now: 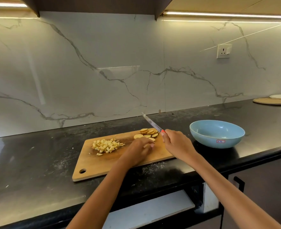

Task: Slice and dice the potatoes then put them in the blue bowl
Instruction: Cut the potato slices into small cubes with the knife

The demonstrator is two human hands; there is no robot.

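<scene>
Nearest, on a black bench point(37, 159): wooden cutting board point(103, 166), left hand point(140, 150) lying on it with fingers curled over a potato slice; right hand point(175, 142) clamped round a red-handled knife point(152, 123), blade raised. Mid-board: diced potato point(106, 146); at the far edge, sliced rounds point(147, 133). Right, beside the board: blue bowl point(217, 134)

A black surface point(37, 156) fills the lower frame; behind it rises a white marble backsplash point(103, 63) with grey veins. At upper right sits a white wall socket point(224, 51); at far right lie round flat mats point(274, 100); light strips point(219, 14) glow along the top.
</scene>
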